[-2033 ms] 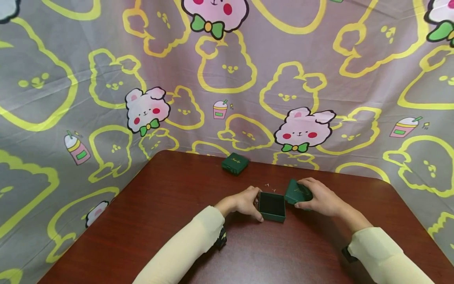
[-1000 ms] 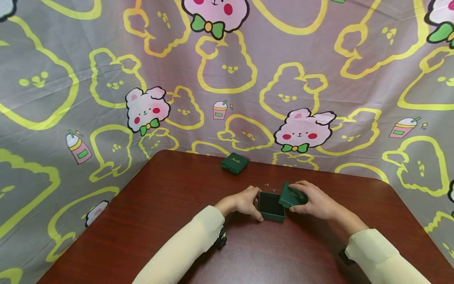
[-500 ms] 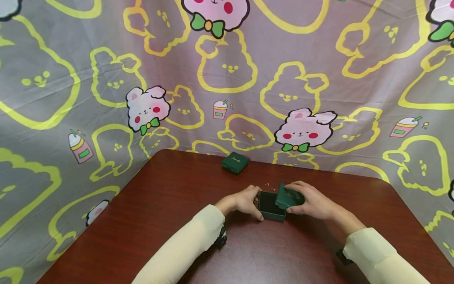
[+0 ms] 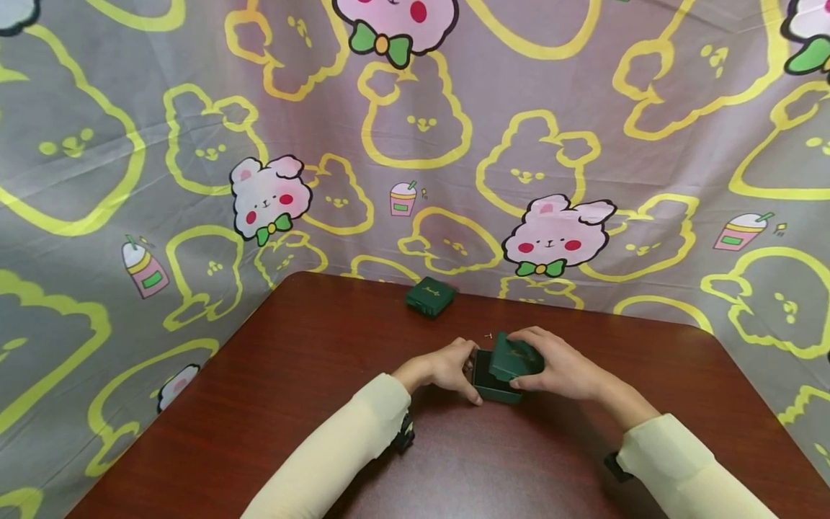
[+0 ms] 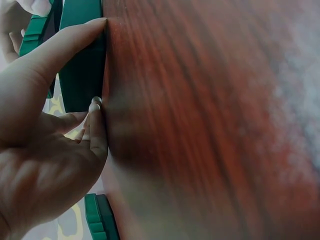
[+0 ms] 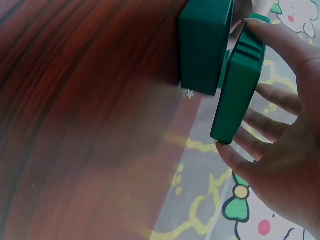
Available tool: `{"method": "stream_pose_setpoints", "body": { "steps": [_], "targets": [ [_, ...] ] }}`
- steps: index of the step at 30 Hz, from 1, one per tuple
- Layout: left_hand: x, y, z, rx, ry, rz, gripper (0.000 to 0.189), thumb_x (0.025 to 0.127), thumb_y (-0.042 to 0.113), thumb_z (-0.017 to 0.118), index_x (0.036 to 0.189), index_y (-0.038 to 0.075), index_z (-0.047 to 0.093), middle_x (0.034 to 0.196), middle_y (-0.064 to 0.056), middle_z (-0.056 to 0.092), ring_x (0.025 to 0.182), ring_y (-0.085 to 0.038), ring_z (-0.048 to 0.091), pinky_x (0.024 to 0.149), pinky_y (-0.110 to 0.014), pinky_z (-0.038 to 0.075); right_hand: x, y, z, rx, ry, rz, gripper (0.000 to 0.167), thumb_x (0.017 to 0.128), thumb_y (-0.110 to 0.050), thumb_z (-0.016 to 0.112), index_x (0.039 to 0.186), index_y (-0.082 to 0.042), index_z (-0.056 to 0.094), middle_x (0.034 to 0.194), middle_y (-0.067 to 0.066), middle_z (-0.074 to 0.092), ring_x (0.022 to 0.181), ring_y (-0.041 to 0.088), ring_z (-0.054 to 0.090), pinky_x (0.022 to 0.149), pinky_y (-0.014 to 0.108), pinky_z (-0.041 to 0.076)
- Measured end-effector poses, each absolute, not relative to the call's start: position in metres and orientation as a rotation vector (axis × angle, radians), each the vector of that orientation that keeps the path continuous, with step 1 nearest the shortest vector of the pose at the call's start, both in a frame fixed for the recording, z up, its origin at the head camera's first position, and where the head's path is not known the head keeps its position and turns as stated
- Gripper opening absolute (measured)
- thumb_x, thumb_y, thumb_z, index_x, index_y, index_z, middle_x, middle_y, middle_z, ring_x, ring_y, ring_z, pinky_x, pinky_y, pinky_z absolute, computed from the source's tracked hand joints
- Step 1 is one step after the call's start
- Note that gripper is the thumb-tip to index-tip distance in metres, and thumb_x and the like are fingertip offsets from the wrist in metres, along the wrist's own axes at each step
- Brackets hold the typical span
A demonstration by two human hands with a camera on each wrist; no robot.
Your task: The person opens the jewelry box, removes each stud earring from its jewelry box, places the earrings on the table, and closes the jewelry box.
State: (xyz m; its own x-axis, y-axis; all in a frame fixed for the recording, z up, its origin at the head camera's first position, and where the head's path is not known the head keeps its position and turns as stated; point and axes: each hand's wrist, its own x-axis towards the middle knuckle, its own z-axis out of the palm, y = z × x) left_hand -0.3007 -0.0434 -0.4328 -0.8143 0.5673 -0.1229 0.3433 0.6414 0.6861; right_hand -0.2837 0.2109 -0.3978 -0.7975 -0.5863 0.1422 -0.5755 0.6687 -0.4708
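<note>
My left hand grips the left side of a square green box base with a dark inside, which sits on the table. In the left wrist view the thumb lies along the near wall of the base and the fingertips touch its side. My right hand pinches a green lid with gold lettering between thumb and fingers. The lid is tilted over the right part of the base and hides much of the opening. The right wrist view has the lid beside the base, a gap between them at the lower end.
A second green box with gold lettering stands, lid on, near the table's back edge. A tiny white piece lies behind the base. Patterned cloth hangs behind and to the left of the brown table.
My right hand has carried the lid leftward, from beside the base to over its right part. My left hand and the base have stayed in place. One tiny white piece is now hidden.
</note>
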Motion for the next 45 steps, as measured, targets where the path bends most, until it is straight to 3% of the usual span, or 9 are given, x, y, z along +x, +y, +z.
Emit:
{"method": "stream_pose_setpoints", "body": {
  "steps": [14, 23, 45],
  "targets": [
    [-0.3, -0.047, -0.429, 0.726, 2.488, 0.973, 0.081, 0.069, 0.018, 0.097, 0.134, 0.008, 0.051, 0.123, -0.003, 0.046, 0.109, -0.013, 0.052, 0.094, -0.024, 0.044, -0.277, 0.188, -0.396, -1.021, 2.824, -0.721, 0.079, 0.079, -0.048, 0.085, 0.142, -0.011, 0.055, 0.139, 0.009, 0.053, 0.116, 0.026, 0.053, 0.085, 0.043, 0.051],
    [-0.3, -0.047, -0.429, 0.739, 2.485, 0.967, 0.074, 0.069, 0.019, 0.097, 0.127, 0.01, 0.052, 0.122, -0.002, 0.045, 0.108, -0.012, 0.049, 0.095, -0.024, 0.043, -0.276, 0.182, -0.399, -1.057, 2.809, -0.692, 0.077, 0.079, -0.045, 0.086, 0.141, -0.01, 0.056, 0.137, 0.008, 0.055, 0.116, 0.025, 0.053, 0.087, 0.044, 0.051],
    [-0.302, -0.047, -0.431, 0.747, 2.484, 0.966, 0.077, 0.069, 0.021, 0.098, 0.129, 0.01, 0.05, 0.121, -0.003, 0.046, 0.105, -0.011, 0.049, 0.093, -0.023, 0.043, -0.278, 0.181, -0.406, -1.014, 2.751, -0.672, 0.074, 0.08, -0.042, 0.086, 0.141, -0.011, 0.058, 0.142, 0.011, 0.052, 0.121, 0.029, 0.051, 0.092, 0.048, 0.049]
  ]
}}
